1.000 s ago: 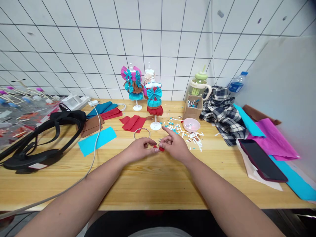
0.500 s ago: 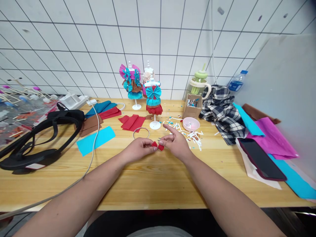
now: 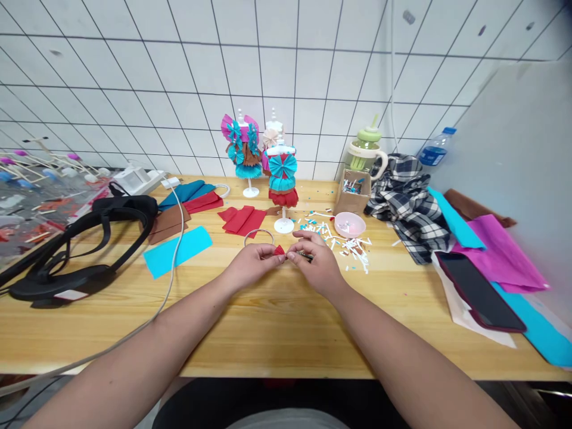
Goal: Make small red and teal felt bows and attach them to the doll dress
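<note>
Between the thumb and fingers of my left hand [image 3: 254, 262] is a small red pleated paper piece [image 3: 279, 250], its fan-like edge pointing away from me. My right hand [image 3: 318, 262] is closed close by, thumb and fingertips nearly meeting my left fingertips. A small dark metal tool [image 3: 306, 256] shows partly within its curled fingers; its kind is hidden. Just beyond the hands lies a thin metal ring [image 3: 259, 233]. Behind that stands a white mini dress form [image 3: 283, 225] wearing a red and turquoise paper outfit with a turquoise bow [image 3: 282, 166].
Red paper [image 3: 243, 220] and a turquoise sheet [image 3: 177, 251] lie left, near a cable and a black headset [image 3: 129, 205]. White scraps [image 3: 357, 253] surround a pink bowl [image 3: 350, 225]. Further right are a cardboard box [image 3: 353, 199], plaid cloth [image 3: 402, 202] and a phone [image 3: 480, 292].
The right fingers have curled inward, the raised forefinger now bent. The right half of the red piece has gone from sight. The view has shifted slightly.
</note>
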The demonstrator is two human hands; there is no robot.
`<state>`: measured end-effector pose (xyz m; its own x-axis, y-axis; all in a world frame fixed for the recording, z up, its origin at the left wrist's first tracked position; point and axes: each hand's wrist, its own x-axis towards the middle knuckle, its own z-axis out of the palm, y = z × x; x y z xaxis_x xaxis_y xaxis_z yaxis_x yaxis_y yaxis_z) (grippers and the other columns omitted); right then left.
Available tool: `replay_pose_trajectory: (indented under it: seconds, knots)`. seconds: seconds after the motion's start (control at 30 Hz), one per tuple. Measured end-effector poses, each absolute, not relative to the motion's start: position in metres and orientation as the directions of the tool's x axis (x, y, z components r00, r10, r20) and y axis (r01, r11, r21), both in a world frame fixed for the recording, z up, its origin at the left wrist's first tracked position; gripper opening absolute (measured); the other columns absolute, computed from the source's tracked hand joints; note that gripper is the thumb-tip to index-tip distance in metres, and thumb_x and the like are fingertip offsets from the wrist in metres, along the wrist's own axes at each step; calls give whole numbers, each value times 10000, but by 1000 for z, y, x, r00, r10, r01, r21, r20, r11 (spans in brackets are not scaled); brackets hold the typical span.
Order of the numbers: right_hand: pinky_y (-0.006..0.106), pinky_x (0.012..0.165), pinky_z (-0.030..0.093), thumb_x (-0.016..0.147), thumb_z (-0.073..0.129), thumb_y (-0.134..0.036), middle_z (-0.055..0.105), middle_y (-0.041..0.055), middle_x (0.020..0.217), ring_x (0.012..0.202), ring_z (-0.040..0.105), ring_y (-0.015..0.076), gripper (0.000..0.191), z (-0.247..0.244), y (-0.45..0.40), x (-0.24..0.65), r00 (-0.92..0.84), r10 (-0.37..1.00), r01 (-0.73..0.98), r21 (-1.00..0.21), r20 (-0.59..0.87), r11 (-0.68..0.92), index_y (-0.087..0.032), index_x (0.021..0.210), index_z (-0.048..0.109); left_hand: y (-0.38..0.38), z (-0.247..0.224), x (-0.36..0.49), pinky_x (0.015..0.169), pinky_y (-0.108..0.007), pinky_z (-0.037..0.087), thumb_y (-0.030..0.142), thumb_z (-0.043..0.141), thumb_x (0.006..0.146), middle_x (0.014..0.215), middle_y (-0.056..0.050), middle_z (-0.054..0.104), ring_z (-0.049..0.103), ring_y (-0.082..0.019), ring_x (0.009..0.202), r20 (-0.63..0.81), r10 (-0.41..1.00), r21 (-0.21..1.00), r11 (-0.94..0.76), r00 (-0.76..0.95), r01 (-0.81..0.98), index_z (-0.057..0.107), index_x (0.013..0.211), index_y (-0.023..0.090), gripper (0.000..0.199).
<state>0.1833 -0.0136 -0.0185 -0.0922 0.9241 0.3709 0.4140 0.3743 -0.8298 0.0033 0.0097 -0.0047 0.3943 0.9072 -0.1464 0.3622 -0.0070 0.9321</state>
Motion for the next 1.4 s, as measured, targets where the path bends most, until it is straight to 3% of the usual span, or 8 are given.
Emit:
replay_pose_trajectory:
  seconds: [0.23,0.6,0.8,0.9,1.13,1.4]
  knots:
    - [383,971,407,800,645,-233,577,83,1152,1112,541,211,60,-21,-13,183,-73,923,470,-803,378,367,-208,792,699,7,-1,5,647,-250,404,472,669,720,744,-24,687,586,-166,704,-133,913,934,-14,385,356,693,785,136,344]
    - [362,884,472,829,607,-198,599,72,1134,931,594,183,118,-18,-20,181,-137,822,524,-663,553,534,-219,874,714,8,2,3,581,-230,365,460,659,726,638,14,632,542,-134,631,-83,934,924,-58,347,378,695,717,142,320]
    - [355,890,483,823,611,-190,630,60,1089,988,592,197,143,-14,-21,183,-110,782,552,-617,613,561,-239,919,705,8,5,2,711,-262,435,435,678,706,782,-27,720,619,-182,758,-121,935,946,6,334,325,721,757,155,287]
    - [349,895,484,828,595,-171,645,57,1056,1002,594,191,184,-12,-21,185,-101,762,550,-602,640,579,-238,974,685,9,4,2,723,-272,444,451,682,697,786,-33,726,631,-193,769,-126,938,946,15,324,325,721,754,158,301]
    - [372,862,474,844,584,-206,644,54,1082,958,591,198,149,-12,-23,185,-203,721,611,-490,662,622,-246,909,713,9,2,2,722,-268,445,461,677,700,803,-32,726,630,-189,774,-131,930,948,16,345,319,722,774,159,314]
    - [391,935,451,794,649,-247,624,73,1085,1051,570,230,209,-12,-22,180,-129,793,560,-616,595,554,-243,1002,660,5,4,5,622,-244,400,451,639,729,690,0,656,558,-147,665,-93,932,919,-55,349,391,698,744,147,310]
